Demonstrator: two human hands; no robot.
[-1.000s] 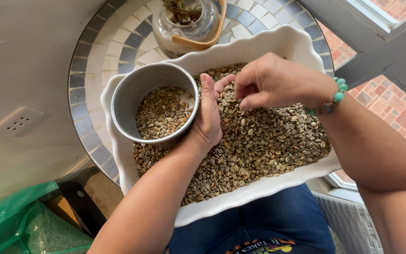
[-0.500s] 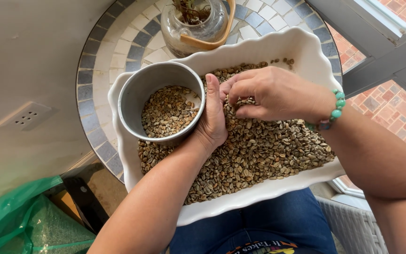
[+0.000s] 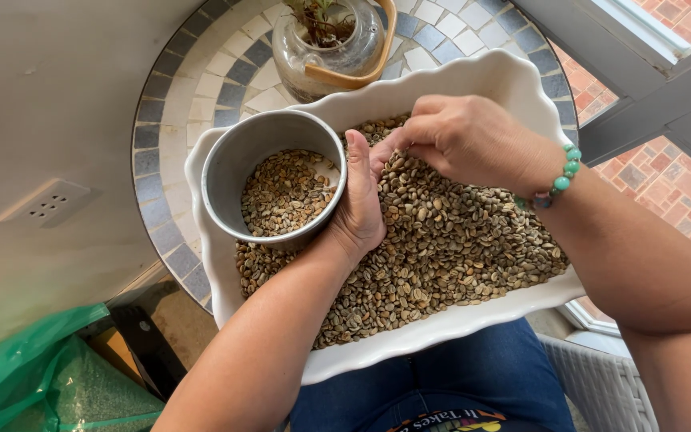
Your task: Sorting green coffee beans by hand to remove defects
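A white scalloped baking dish (image 3: 473,76) full of greenish raw coffee beans (image 3: 449,240) rests on my lap and the table edge. Inside it at the left stands a round metal bowl (image 3: 233,156) holding darker sorted beans (image 3: 281,192). My left hand (image 3: 359,200) cups the bowl's right side, palm up, fingers straight. My right hand (image 3: 465,140), with a green bead bracelet on the wrist, hovers over the beans with fingertips pinched together close to my left fingertips; what they pinch is too small to see.
A round mosaic tile table (image 3: 193,80) lies under the dish. A glass jar with a plant and a wooden handle (image 3: 329,40) stands at its far side. A green plastic bag (image 3: 33,368) sits on the floor at lower left. A window frame (image 3: 641,88) is to the right.
My right hand dipped into the beans, then lifted slightly and moved towards my left fingertips with its fingers pinched. My left hand and the bowl stayed in place.
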